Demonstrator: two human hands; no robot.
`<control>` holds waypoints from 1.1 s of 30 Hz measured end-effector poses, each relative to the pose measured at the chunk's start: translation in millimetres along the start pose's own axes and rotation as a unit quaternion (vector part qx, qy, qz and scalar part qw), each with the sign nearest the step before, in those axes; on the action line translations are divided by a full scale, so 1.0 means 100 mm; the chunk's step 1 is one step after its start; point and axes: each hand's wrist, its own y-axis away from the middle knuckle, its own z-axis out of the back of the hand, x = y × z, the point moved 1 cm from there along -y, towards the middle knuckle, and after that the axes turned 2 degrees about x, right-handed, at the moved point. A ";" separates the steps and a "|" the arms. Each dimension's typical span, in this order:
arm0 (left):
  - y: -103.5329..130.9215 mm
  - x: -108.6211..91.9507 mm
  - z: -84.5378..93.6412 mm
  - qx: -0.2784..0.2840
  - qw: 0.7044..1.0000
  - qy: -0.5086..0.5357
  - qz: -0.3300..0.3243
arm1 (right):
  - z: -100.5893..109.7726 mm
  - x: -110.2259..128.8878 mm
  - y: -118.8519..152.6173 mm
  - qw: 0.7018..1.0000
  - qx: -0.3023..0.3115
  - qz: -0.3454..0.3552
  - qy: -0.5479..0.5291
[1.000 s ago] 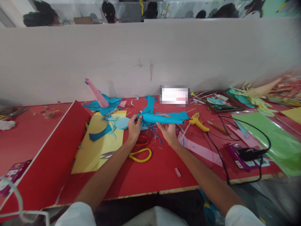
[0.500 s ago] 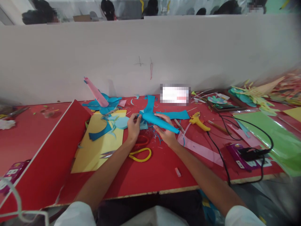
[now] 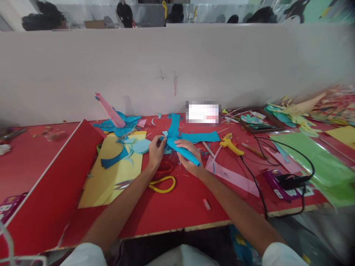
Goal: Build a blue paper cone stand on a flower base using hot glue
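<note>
Two hands point(image 3: 173, 154) hold one rolled blue tube point(image 3: 185, 150).

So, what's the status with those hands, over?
Left hand pinching far end of rolled blue paper-like tube. Right hand around its middle. Yellow-handled metal scissors nearby, partly hidden behind left forearm.

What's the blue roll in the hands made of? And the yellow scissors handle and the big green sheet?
The blue roll looks like paper or thin craft foam, matte: it's curled into a tube. The yellow scissors handle is probably smooth plastic, with its even colour and rounded loop. The green sheet seems glossy, maybe plastic or plastic-covered paper: pale shine streaks it.
</note>
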 end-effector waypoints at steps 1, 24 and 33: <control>0.00 -0.01 0.01 -0.004 1.000 -0.005 -0.001 | 0.00 0.00 0.00 1.000 -0.011 -0.005 -0.001; 0.04 -0.04 0.02 0.021 0.999 -0.002 -0.046 | -0.03 -0.18 0.06 0.987 -0.006 0.063 0.148; 0.11 -0.17 -0.01 0.037 0.999 0.025 0.012 | -0.01 -0.14 0.06 0.991 -0.003 0.004 0.130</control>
